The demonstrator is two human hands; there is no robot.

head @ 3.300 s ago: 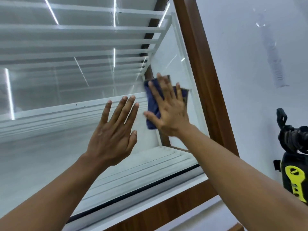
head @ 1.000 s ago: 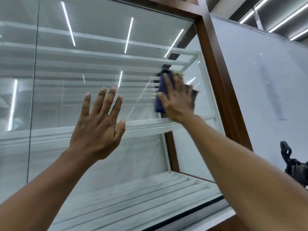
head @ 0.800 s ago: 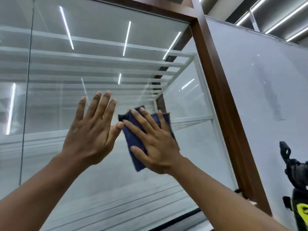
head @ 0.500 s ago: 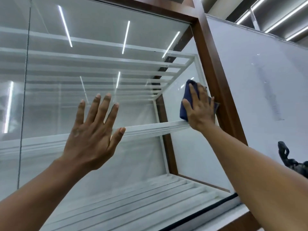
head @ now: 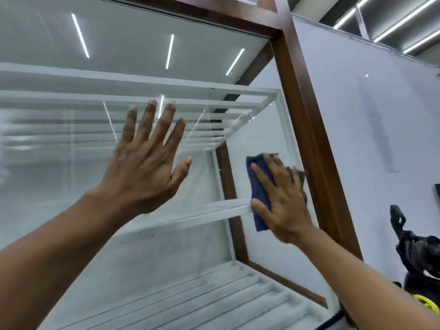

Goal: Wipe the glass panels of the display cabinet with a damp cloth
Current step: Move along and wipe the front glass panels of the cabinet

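The glass panel point(head: 71, 186) of the display cabinet fills the left and middle of the head view, set in a brown wooden frame point(head: 307, 129). White slatted shelves show behind the glass. My left hand point(head: 145, 163) lies flat on the pane with its fingers spread and holds nothing. My right hand point(head: 283, 201) presses a dark blue cloth point(head: 258, 186) flat against the glass, close to the frame's right upright. Most of the cloth is hidden under the palm and fingers.
A white wall panel point(head: 369, 139) stands right of the frame. A black and yellow device point(head: 419, 258) sits at the lower right edge. Ceiling light strips reflect in the glass.
My right hand has slid the cloth down the glass beside the right upright from half a second ago. My left hand stays flat on the pane. The view has shifted slightly.
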